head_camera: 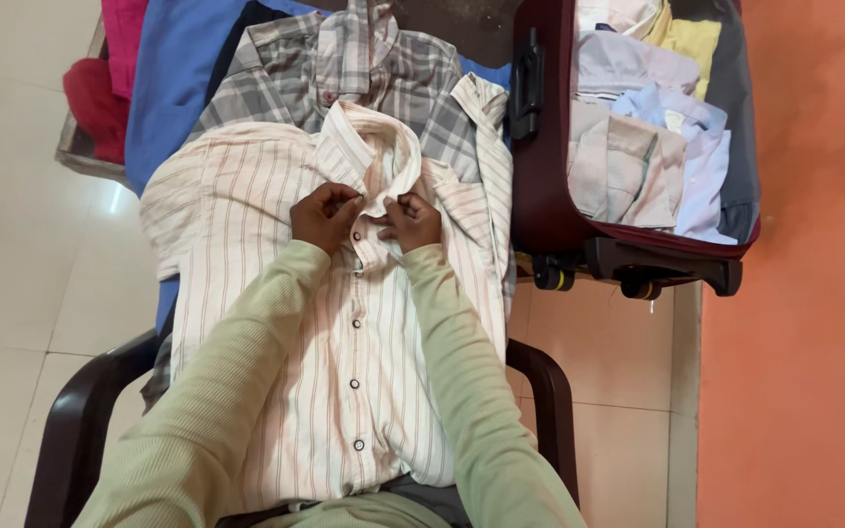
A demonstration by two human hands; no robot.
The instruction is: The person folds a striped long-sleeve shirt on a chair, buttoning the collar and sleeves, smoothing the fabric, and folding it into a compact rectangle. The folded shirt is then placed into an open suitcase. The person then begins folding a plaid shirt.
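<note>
Striped shirt (344,323) lies front-up across dark chair (70,430), over a grey plaid shirt (276,83). Left hand (323,215) and right hand (411,220) each pinch placket just below collar (369,147). Open maroon suitcase (540,186) abuts shirt's right edge; bare floor (12,244) lies left.

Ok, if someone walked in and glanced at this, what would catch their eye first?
Probably the striped shirt spread in the middle over a dark chair, with the left hand and right hand pinching the placket just under its collar. Next, the open maroon suitcase at the upper right, packed with folded shirts. A grey plaid shirt lies just beyond the striped one.
</note>
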